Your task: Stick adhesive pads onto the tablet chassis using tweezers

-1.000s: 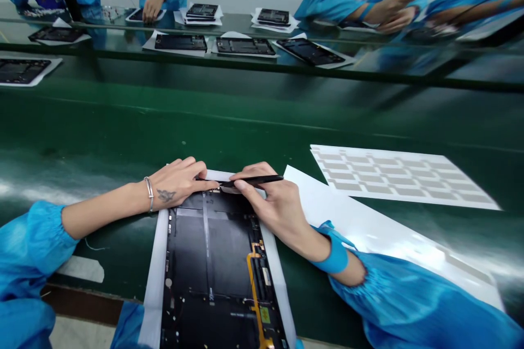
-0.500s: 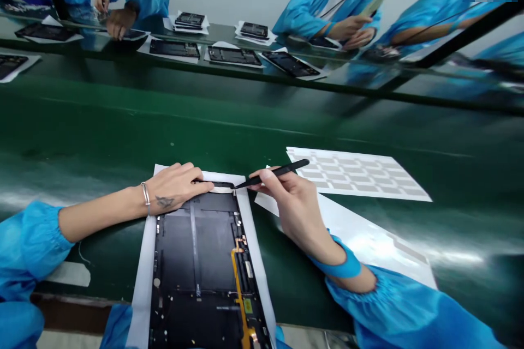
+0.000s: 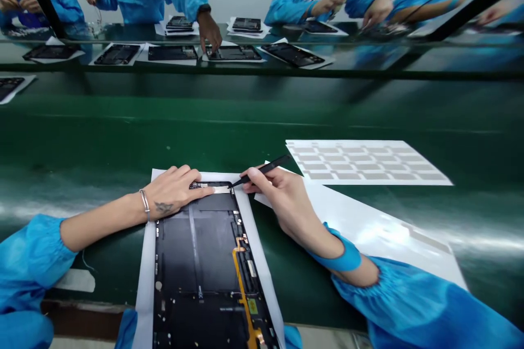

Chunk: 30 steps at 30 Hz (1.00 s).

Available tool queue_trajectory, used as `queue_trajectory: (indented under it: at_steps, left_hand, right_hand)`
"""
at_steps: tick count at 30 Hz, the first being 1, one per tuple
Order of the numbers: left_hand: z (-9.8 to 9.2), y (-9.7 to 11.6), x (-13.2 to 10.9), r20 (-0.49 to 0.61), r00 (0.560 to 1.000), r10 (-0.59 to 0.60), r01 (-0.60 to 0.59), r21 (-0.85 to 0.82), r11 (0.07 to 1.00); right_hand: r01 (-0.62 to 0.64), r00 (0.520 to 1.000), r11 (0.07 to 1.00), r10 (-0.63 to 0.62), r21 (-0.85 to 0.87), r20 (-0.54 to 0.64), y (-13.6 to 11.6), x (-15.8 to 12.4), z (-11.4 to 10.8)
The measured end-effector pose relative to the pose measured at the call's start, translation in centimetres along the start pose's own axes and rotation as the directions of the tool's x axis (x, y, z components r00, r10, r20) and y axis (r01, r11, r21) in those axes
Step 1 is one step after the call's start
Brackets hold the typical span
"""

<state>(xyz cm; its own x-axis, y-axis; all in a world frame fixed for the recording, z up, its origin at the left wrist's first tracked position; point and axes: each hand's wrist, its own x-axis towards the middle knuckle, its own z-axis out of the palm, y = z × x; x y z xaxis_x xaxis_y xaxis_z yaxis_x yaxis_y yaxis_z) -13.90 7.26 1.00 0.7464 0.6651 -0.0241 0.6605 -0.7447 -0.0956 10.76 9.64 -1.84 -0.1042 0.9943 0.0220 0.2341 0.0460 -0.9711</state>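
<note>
A black tablet chassis (image 3: 196, 251) with an orange flex cable (image 3: 241, 289) lies on a white paper sheet (image 3: 144, 289) in front of me. My left hand (image 3: 174, 190) rests flat on its top edge, fingertips on a narrow white strip (image 3: 221, 190). My right hand (image 3: 278, 199) is shut on black tweezers (image 3: 262, 170), whose tip sits at the right end of that strip. Part of the strip's left end is hidden under my left fingers.
A white sheet of grey pads (image 3: 364, 161) and a white liner sheet (image 3: 380, 229) lie to my right on the green bench (image 3: 262, 120). Across it, on a raised shelf (image 3: 262, 60), stand several tablets on paper, handled by co-workers in blue smocks.
My right hand and tweezers have moved right, off the strip's middle, to its right end, with the tweezers' tail lower. My left hand stays on the top edge.
</note>
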Motion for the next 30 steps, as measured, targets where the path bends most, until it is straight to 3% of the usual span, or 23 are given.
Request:
queue_trajectory:
  at_steps: [11, 15, 18, 21, 25, 30]
  left_hand:
    - [-0.1, -0.3, -0.4, 0.031, 1.0, -0.006, 0.006, 0.001, 1.0]
    - [-1.1, -0.1, 0.1, 0.093, 0.996, -0.013, 0.009, 0.041, 0.999]
    - [-2.1, 0.6, 1.2, 0.171, 0.985, -0.035, 0.019, 0.093, 0.995]
    - [-2.4, 1.2, 2.4, 0.203, 0.977, -0.068, 0.045, 0.115, 0.992]
    - [-1.5, 0.7, 2.3, 0.15, 0.986, -0.066, 0.065, 0.015, 0.998]
    - [0.5, -0.7, -0.6, -0.077, 0.994, -0.076, 0.041, -0.382, 0.923]
  right_hand:
    - [0.103, 0.995, 0.989, -0.102, -0.106, 0.012, -0.7, 0.0, 0.3]
    - [0.132, 0.991, 0.984, -0.134, -0.118, -0.016, -0.8, 0.2, 0.2]
    - [0.098, 0.993, 0.995, -0.098, -0.01, -0.071, -1.0, 0.6, -0.3]
    - [0.048, 0.998, 0.988, -0.041, 0.145, -0.051, -2.0, 0.9, -0.5]
    - [0.129, 0.988, 0.991, -0.132, 0.041, 0.075, -3.1, 0.9, 0.1]
    - [0.213, 0.957, 0.969, -0.182, -0.121, 0.227, -1.9, 0.3, 0.9]
